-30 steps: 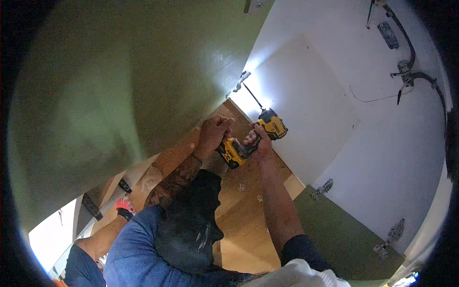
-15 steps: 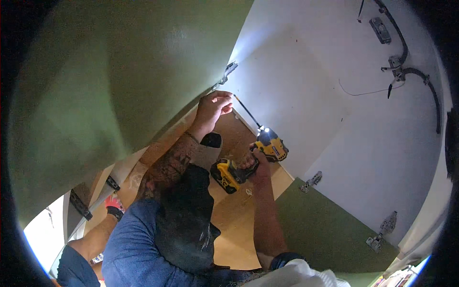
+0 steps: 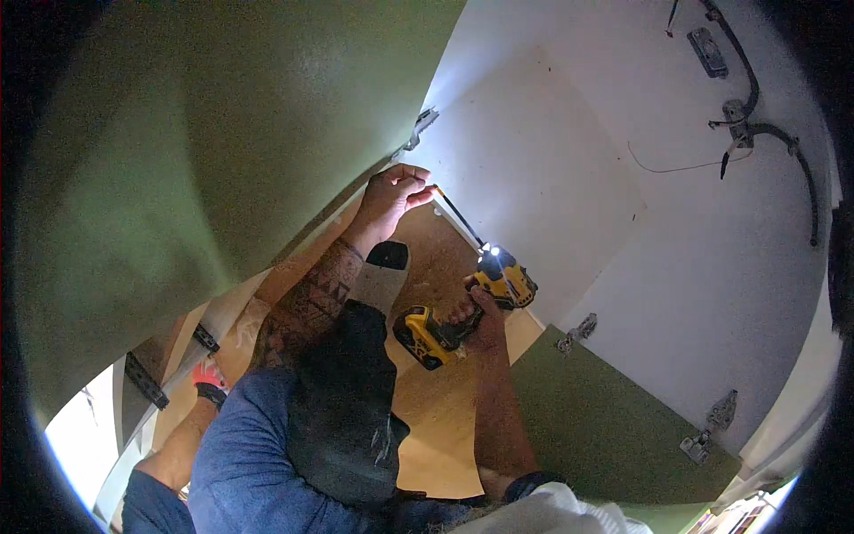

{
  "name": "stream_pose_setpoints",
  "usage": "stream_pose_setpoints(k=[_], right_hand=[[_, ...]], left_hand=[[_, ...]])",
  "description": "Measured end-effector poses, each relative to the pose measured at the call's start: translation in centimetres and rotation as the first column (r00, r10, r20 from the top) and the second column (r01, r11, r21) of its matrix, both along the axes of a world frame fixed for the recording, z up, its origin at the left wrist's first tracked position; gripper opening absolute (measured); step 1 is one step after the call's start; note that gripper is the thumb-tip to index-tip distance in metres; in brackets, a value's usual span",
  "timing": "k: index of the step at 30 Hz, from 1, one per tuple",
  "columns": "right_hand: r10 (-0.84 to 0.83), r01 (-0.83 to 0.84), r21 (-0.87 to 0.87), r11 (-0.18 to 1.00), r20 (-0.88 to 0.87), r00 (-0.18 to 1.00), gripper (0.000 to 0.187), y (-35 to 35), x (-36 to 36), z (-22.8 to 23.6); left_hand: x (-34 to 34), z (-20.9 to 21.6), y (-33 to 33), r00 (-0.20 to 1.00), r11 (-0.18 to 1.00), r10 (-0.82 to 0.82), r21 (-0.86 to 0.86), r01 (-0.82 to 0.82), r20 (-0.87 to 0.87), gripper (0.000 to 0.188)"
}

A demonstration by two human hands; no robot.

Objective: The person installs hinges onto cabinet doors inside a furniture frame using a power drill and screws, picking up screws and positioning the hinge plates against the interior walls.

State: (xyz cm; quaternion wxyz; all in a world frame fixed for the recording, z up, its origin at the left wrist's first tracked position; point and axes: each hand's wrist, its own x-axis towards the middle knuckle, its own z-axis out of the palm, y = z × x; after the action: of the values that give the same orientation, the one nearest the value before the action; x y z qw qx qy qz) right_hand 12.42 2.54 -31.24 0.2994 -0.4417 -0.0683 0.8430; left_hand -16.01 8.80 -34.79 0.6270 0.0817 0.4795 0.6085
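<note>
My right hand (image 3: 480, 311) is wrapped round the handle of a yellow and black cordless drill (image 3: 505, 283), its lights on. From the drill a long, thin black driver bit (image 3: 459, 215) points up and to the left. At the bit's tip are the bent, closed fingers of my left hand (image 3: 398, 194); whatever they pinch is too small to make out. Just above this hand, a metal hinge (image 3: 420, 128) sits where the large green panel (image 3: 222, 133) meets the white inner wall (image 3: 534, 151).
A lower green door (image 3: 614, 427) carries two hinges, one of them (image 3: 576, 335) nearer me. Black cable conduit (image 3: 783, 138) and a small grey fitting (image 3: 707, 53) are on the white wall. Another person's gloved hand (image 3: 210, 378) shows at lower left, near dark brackets (image 3: 147, 381).
The drill and its bit tip have dropped slightly. My left fingers have spread a little at the bit's tip, and the view has shifted slightly.
</note>
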Motion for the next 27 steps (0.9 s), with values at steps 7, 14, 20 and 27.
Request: stream_pose_setpoints(k=[7, 14, 20, 27], right_hand=[[0.064, -0.064, 0.017, 0.998, -0.027, 0.998, 0.022, 0.1, 0.3, -0.7], [0.108, -0.108, 0.091, 0.99, 0.014, 0.994, 0.022, 0.6, 1.2, 0.1], [0.072, -0.062, 0.101, 0.993, -0.101, 0.992, 0.022, 0.4, 0.7, -0.8], [0.071, -0.07, 0.057, 0.996, -0.025, 0.997, 0.022, 0.3, 0.5, -0.4]], left_hand=[[-1.3, -0.8, -0.2, 0.996, 0.996, -0.091, 0.005, 0.091, -0.019, 0.016], [-1.4, -0.2, 0.4, 0.975, 0.981, -0.195, -0.009, 0.196, -0.102, 0.013], [-0.7, -0.7, 0.3, 0.995, 0.999, -0.028, -0.027, 0.03, 0.093, 0.012], [-1.0, -0.5, 0.3, 0.997, 0.997, -0.073, 0.001, 0.073, 0.021, 0.016]])
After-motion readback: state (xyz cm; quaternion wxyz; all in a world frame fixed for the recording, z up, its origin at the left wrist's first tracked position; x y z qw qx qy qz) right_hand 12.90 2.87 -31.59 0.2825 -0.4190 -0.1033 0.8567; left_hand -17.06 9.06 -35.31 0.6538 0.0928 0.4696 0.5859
